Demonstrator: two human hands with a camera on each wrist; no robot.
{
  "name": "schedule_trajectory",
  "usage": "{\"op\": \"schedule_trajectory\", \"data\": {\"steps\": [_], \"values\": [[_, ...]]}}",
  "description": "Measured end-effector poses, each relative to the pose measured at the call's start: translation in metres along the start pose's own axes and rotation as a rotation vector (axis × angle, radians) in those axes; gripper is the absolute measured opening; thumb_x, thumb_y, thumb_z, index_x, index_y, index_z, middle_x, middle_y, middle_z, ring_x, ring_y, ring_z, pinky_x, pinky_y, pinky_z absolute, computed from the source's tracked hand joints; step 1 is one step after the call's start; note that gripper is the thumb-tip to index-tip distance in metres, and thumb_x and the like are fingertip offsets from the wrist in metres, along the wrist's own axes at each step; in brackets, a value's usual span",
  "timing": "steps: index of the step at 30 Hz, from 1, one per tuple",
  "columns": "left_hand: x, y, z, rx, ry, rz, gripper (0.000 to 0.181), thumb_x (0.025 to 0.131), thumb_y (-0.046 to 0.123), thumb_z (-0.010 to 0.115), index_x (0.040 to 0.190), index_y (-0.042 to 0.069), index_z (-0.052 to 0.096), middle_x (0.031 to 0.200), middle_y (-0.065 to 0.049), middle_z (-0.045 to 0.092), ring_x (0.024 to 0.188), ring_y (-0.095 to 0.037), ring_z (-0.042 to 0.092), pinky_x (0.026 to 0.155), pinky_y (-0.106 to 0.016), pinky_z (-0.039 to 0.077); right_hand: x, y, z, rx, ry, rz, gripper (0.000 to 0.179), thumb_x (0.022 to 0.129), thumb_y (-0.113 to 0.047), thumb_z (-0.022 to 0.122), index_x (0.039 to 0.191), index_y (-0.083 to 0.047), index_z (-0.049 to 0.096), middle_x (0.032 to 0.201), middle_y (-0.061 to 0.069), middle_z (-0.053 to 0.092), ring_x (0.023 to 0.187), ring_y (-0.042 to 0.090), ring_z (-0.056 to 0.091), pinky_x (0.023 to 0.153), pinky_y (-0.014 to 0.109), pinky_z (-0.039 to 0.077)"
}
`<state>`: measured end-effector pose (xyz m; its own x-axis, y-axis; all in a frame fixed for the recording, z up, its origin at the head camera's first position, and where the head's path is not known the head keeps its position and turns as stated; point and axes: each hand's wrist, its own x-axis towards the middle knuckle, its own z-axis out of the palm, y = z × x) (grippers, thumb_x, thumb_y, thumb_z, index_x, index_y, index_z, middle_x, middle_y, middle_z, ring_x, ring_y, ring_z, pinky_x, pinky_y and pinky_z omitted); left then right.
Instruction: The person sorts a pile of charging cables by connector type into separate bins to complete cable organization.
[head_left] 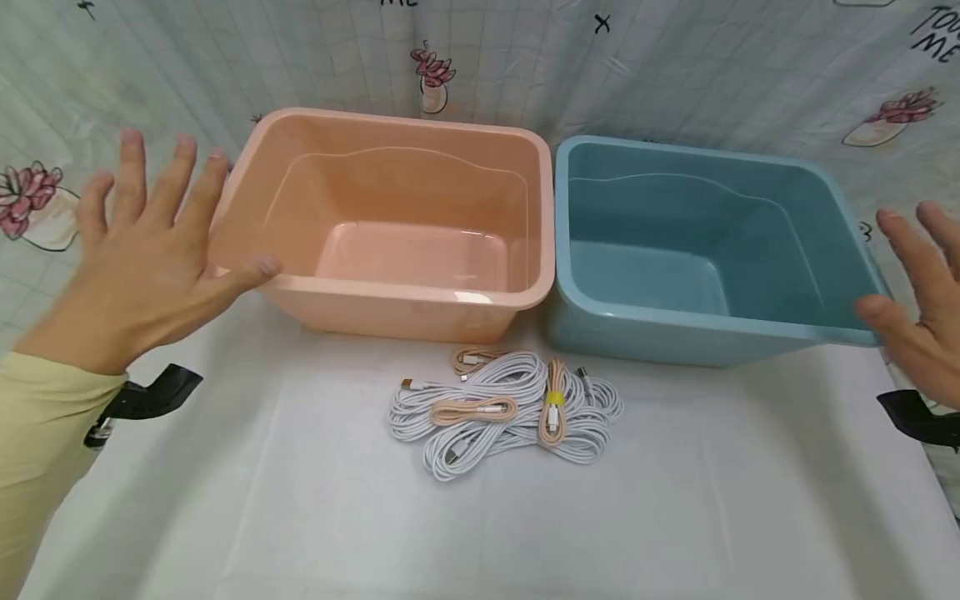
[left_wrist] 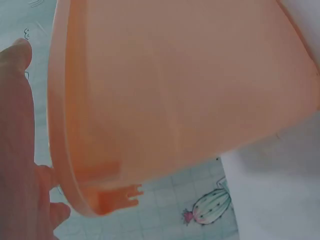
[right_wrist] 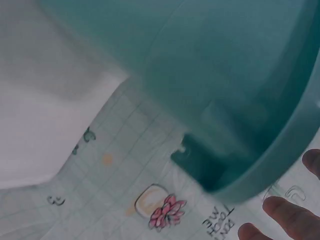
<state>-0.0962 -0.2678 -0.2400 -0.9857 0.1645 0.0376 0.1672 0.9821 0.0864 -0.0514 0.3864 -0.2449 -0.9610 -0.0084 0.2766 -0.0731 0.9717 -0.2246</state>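
Observation:
My left hand (head_left: 153, 250) has its fingers spread at the left end of the peach bin (head_left: 405, 308), the thumb over its near left corner. Whether it touches the rim, I cannot tell. At the far right, partly cut off by the frame, my right hand (head_left: 926, 308) is spread beside the right end of the blue bin (head_left: 712, 333). Neither hand holds anything. In front of the bins lies a pile of coiled white cables (head_left: 450, 442). Several beige coiled cables (head_left: 472, 410) lie on and beside them, one with a yellow tie (head_left: 554, 398).
Both bins stand side by side at the back of a table with a white cover (head_left: 375, 533). Behind them hangs a patterned curtain (head_left: 495, 67). A black strap (head_left: 157, 396) sticks out from the left wrist, another black strap (head_left: 918, 421) from the right.

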Motion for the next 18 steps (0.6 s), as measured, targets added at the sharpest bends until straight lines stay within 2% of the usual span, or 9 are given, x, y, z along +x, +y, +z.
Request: {"op": "schedule_trajectory", "data": {"steps": [9, 13, 15, 18], "values": [[0.003, 0.010, 0.007, -0.042, 0.036, 0.060, 0.102, 0.086, 0.072, 0.047, 0.158, 0.023, -0.005, 0.166, -0.002, -0.010, 0.150, -0.027, -0.028, 0.118, -0.062, -0.007, 0.009, -0.025, 0.005, 0.020, 0.071, -0.153, 0.091, 0.084, -0.083, 0.028, 0.154, -0.025, 0.028, 0.163, 0.019, 0.017, 0.149, 0.051, 0.016, 0.113, 0.076, 0.009], [0.005, 0.011, 0.010, -0.050, 0.039, 0.079, 0.102, 0.086, 0.072, 0.049, 0.158, 0.023, -0.005, 0.166, -0.003, -0.006, 0.151, -0.029, -0.025, 0.117, -0.062, -0.005, 0.011, -0.037, 0.006, 0.009, 0.061, -0.200, 0.099, 0.079, -0.087, 0.027, 0.154, -0.022, 0.028, 0.162, 0.021, 0.020, 0.147, 0.052, 0.020, 0.114, 0.075, 0.013], [0.006, 0.012, 0.012, -0.054, 0.038, 0.088, 0.102, 0.086, 0.071, 0.049, 0.158, 0.022, -0.004, 0.167, -0.003, -0.005, 0.152, -0.029, -0.024, 0.117, -0.063, -0.004, 0.013, -0.044, 0.007, 0.005, 0.039, -0.200, 0.101, 0.079, -0.087, 0.030, 0.154, -0.021, 0.028, 0.162, 0.021, 0.020, 0.146, 0.051, 0.021, 0.115, 0.074, 0.014], [0.007, 0.013, 0.014, -0.057, 0.041, 0.093, 0.103, 0.086, 0.071, 0.050, 0.158, 0.020, -0.003, 0.167, -0.004, -0.004, 0.152, -0.030, -0.023, 0.116, -0.063, -0.002, 0.017, -0.055, 0.010, 0.039, 0.024, -0.248, 0.102, 0.078, -0.086, 0.035, 0.153, -0.018, 0.030, 0.160, 0.023, 0.023, 0.146, 0.051, 0.022, 0.117, 0.072, 0.014]]}}
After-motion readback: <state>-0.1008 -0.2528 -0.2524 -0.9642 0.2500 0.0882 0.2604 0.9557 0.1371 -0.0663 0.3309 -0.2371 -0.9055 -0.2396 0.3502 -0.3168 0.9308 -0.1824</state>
